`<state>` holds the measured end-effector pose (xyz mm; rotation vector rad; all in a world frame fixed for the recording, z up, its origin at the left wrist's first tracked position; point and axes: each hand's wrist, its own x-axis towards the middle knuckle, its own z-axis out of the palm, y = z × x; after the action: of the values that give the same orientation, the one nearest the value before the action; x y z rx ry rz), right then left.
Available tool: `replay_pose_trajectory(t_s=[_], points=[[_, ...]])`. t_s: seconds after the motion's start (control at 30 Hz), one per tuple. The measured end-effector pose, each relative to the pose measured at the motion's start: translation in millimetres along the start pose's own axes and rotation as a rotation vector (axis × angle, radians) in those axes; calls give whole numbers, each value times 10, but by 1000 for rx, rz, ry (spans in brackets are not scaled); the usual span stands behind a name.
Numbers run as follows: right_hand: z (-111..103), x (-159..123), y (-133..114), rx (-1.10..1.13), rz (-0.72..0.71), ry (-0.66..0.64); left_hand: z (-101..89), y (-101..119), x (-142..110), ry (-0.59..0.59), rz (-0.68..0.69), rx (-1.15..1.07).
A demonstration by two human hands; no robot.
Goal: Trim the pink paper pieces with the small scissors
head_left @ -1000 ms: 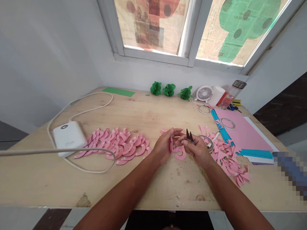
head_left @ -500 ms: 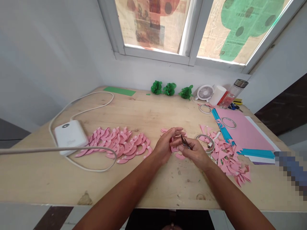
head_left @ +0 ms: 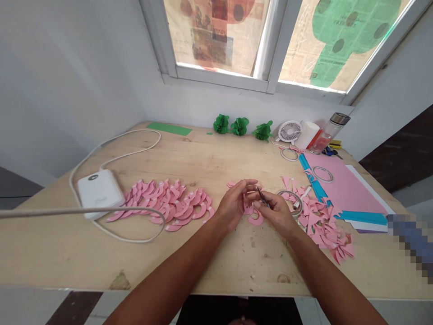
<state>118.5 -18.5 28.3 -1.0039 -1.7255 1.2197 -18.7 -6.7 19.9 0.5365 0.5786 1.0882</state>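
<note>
My right hand [head_left: 279, 215] grips a small pair of scissors [head_left: 263, 198], its dark blades pointing up and to the left, close together. Facing it, my left hand [head_left: 234, 203] is curled around a pink paper piece [head_left: 246, 205], mostly hidden behind the fingers. The fingertips of both hands are very near each other. Below them on the table lies a curved pink paper cutout [head_left: 256, 219]. To the left spreads a pile of overlapping curved pink cutouts [head_left: 169, 201], several with pale tabs.
Right of my hands are pink scraps [head_left: 320, 223] and a tape roll [head_left: 293, 203]. A white power bank [head_left: 100, 192] with a looping cable sits left. Along the back stand green paper flowers [head_left: 239, 127], a small fan [head_left: 289, 131] and a glass bottle [head_left: 327, 135]. Pink sheets [head_left: 352, 180] lie right.
The scissor blades have closed together, and my right hand has shifted slightly to the right. More of the curved cutout under the hands shows now. My left hand has barely moved.
</note>
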Motion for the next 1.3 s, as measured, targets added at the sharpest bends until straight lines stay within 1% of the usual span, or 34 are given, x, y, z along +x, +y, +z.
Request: replay_pose_trajectory(t_s=[0.17,0.37,0.5,0.63,0.83,1.3], points=[[-8,15,-17,73,-19,27,-2,-11,9,-8,16,-6],[-11,11,-35,106,-55,20,37,-8,13,27,25,24],[-6,15,-41,84,-51,19,41,-11,15,35,25,19],[-5,18,-15,33,-63,20,29,-22,10,-6,7,23],[5,24,-5,-9,-101,-8,19,-45,5,-20,-32,50],[15,13,-62,-22,-146,-35,29,-27,-9,-40,-4,68]])
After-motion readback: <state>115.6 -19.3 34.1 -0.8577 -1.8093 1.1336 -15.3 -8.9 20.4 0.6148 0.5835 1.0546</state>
